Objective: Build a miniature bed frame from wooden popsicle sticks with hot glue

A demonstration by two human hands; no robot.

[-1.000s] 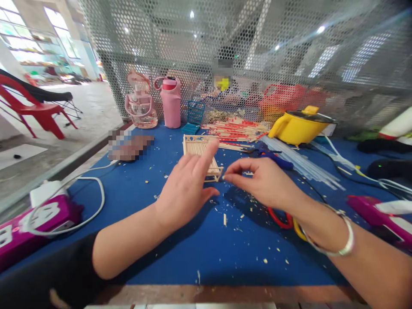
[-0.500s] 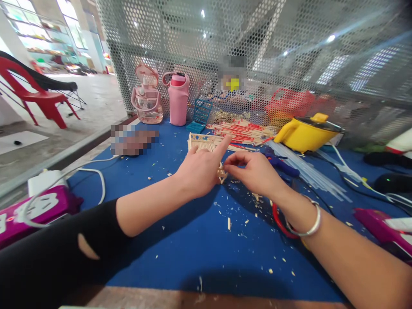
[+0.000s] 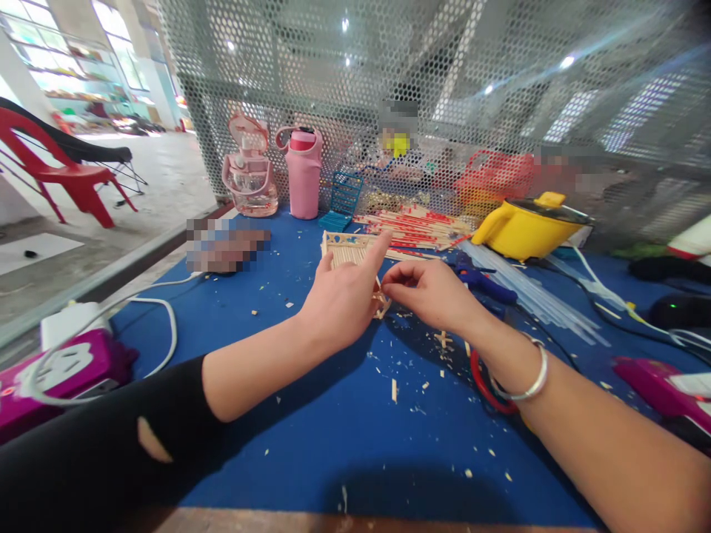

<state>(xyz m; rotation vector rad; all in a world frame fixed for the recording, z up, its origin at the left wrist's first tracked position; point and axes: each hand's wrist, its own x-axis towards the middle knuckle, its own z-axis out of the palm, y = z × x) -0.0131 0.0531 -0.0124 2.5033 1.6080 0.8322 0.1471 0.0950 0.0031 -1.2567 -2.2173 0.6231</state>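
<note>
A small bed-like frame of pale wooden sticks (image 3: pixel 349 254) rests on the blue tabletop, its slatted floor and far rail showing. My left hand (image 3: pixel 340 302) lies over its near side, fingers curled round the edge and index finger stretched forward; the thumb is hidden. At the near right corner, my right hand (image 3: pixel 430 295) pinches thumb and forefinger together against the frame. Whatever is between those fingertips is too small to make out. A tiny cross of glued sticks (image 3: pixel 443 339) lies below the right hand. Scissors with a red handle (image 3: pixel 489 386) are partly covered by the right wrist.
Red-marked sticks (image 3: pixel 416 226) are piled behind the frame. To the right are blue-handled pliers (image 3: pixel 486 281), clear glue sticks (image 3: pixel 536 296) and a yellow pot (image 3: pixel 514 231). Two pink bottles (image 3: pixel 304 181) stand against the mesh. Purple power strips (image 3: pixel 83 377) and cables flank both sides; wood scraps litter the table.
My left hand has moved forward and right onto the frame's near side, its fingers closing round the edge. My right hand has stayed pinched at the corner. The view has shifted slightly.
</note>
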